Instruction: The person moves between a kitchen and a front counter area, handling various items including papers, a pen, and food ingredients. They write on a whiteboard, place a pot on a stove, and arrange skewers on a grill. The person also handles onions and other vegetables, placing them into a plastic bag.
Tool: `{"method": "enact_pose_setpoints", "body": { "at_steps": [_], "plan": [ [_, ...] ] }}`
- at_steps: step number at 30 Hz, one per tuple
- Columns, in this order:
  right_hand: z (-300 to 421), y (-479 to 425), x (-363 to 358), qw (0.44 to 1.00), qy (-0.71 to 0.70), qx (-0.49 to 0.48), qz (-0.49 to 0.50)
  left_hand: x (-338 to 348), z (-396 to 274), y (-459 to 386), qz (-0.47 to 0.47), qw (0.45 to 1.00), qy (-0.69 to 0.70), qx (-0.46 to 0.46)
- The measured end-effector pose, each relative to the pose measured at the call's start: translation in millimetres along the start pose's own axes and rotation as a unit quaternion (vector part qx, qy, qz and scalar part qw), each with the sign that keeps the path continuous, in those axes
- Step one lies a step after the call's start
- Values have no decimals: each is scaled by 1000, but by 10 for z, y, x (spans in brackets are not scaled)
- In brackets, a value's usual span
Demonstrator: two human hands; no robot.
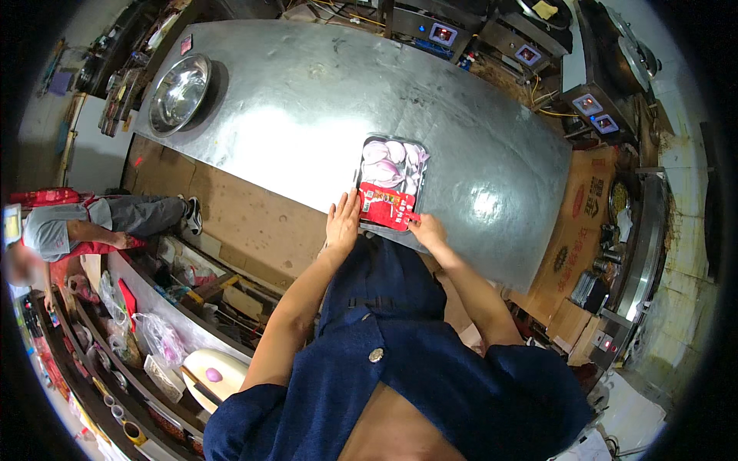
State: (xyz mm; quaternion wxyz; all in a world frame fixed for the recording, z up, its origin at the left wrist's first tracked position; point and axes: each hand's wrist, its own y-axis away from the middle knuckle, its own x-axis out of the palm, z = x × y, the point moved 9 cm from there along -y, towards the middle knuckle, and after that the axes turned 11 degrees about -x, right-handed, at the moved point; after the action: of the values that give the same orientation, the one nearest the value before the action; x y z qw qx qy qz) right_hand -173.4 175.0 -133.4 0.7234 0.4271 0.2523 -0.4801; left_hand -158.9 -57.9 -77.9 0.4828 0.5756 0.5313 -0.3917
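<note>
A shallow metal tray [422, 173] of peeled, halved shallots or red onions [382, 167] sits near the front edge of the steel table. Over the near end of the tray lies a red printed sauce packet [381, 207] bearing writing. My left hand [344, 222] is flat with its fingers stretched out, against the left side of the tray and packet. At the packet's lower right corner, my right hand [429, 230] pinches the red film between thumb and fingers. Whether the packet is torn there is too small to tell.
A large steel bowl [180, 95] stands at the table's [277, 75] far left. Lit cooker units [443, 34] line the back. On the left, a person [75, 227] stands beyond a low counter, near a white cutting board [213, 392] holding an onion and a knife.
</note>
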Motion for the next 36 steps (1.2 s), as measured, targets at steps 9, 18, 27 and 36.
{"method": "enact_pose_setpoints", "body": {
  "at_steps": [9,18,27,36],
  "plan": [
    [449,170,-301,986,156,-57,21,-164,28,102,-38,951,293,-93],
    [1128,211,-838,961,95,-252,-69,-558,121,285,-95,934,328,-101],
    [3289,638,217,806,-535,-154,199,-1686,733,871,-125,652,736,-130],
    [5628,1765,1199,678,-207,-660,248,-1871,2942,2239,-318,308,834,-330]
  ]
}}
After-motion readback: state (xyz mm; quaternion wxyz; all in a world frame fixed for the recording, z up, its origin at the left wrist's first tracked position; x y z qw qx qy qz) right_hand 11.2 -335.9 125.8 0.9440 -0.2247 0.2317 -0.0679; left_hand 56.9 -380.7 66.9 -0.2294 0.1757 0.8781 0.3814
